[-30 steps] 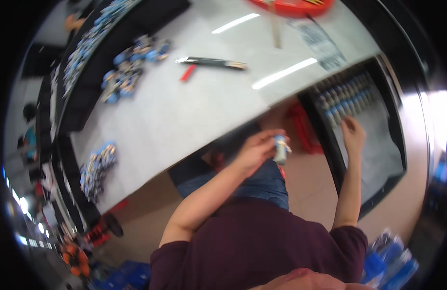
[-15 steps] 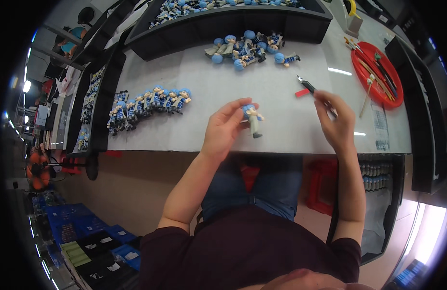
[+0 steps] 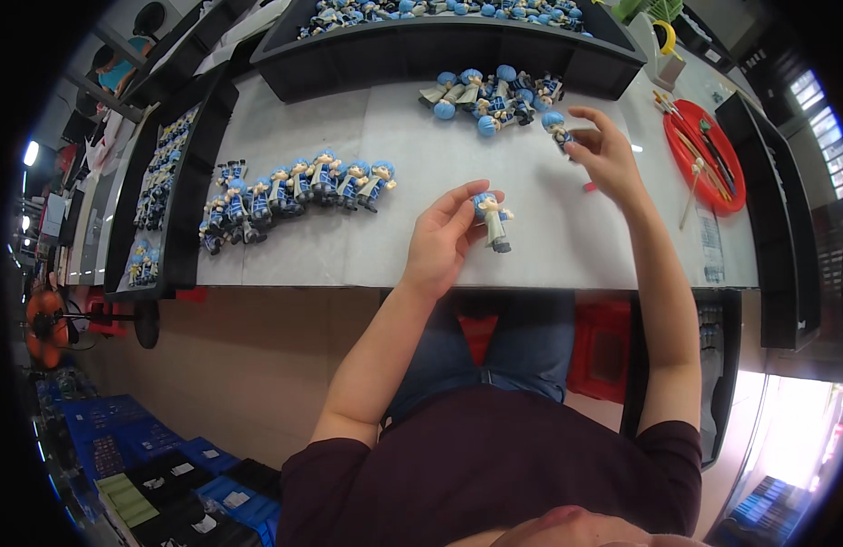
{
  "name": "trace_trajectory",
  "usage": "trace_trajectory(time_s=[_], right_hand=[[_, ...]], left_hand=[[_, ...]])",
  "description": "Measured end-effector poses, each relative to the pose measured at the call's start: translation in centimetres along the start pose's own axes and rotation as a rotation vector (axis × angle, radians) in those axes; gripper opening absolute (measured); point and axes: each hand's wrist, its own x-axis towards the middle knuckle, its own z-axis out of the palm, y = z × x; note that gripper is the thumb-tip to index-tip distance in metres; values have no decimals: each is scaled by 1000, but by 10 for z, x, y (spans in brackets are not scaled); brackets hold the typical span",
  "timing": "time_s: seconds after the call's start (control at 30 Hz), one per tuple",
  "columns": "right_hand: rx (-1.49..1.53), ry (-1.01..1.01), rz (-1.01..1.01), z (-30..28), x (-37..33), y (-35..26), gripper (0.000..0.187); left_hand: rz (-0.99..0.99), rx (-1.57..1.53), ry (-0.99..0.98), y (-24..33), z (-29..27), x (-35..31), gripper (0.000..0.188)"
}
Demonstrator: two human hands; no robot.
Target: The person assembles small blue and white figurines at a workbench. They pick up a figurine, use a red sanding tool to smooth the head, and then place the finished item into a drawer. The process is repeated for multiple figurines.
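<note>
My left hand (image 3: 442, 239) pinches a small blue-haired figurine (image 3: 492, 223) in a pale long coat with dark shoes, upright just above the table near its front edge. Farther right, my right hand (image 3: 606, 159) has its thumb and fingers closed around another blue-haired figurine (image 3: 556, 130) in a blue and dark outfit, beside the loose pile. That pile of figurines (image 3: 487, 126) lies below the large black tray. On the left stands a close row of similar figurines (image 3: 298, 182). A bit of red (image 3: 590, 187) shows under my right hand; the dark pen-like tool there is hidden.
A large black tray (image 3: 449, 66) full of figurines spans the back. Another black tray (image 3: 186, 196) with figurines stands left. At right lie a red oval dish (image 3: 736, 182) with brushes and sticks, and a black bin (image 3: 777, 237). A yellow tape roll (image 3: 665, 38) sits back right.
My right hand has moved from the pen-like tool up to the figurine beside the pile, which has turned from lying sideways. The left hand keeps its figurine. The whole view has shifted slightly.
</note>
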Motion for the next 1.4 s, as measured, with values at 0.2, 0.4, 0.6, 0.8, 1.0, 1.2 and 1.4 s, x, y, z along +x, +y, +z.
trace_trajectory(time_s=[0.2, 0.4, 0.6, 0.8, 1.0, 1.2, 1.4], right_hand=[[958, -168, 376, 38, -70, -12, 38], [1131, -117, 401, 58, -87, -6, 37], [1121, -74, 368, 65, -88, 1, 35], [1156, -91, 299, 65, -92, 2, 32], [1136, -76, 271, 66, -96, 3, 32], [1094, -82, 252, 68, -97, 2, 32], [1078, -100, 234, 69, -98, 0, 30]], left_hand=[[-4, -90, -10, 0, -1, 0, 30], [-17, -60, -13, 0, -2, 0, 30], [-61, -27, 17, 0, 1, 0, 30], [-67, 5, 14, -1, 2, 2, 29], [-59, 13, -11, -3, -1, 1, 29], [-55, 12, -25, -2, -1, 0, 29], [-39, 13, -36, -4, -2, 1, 28]])
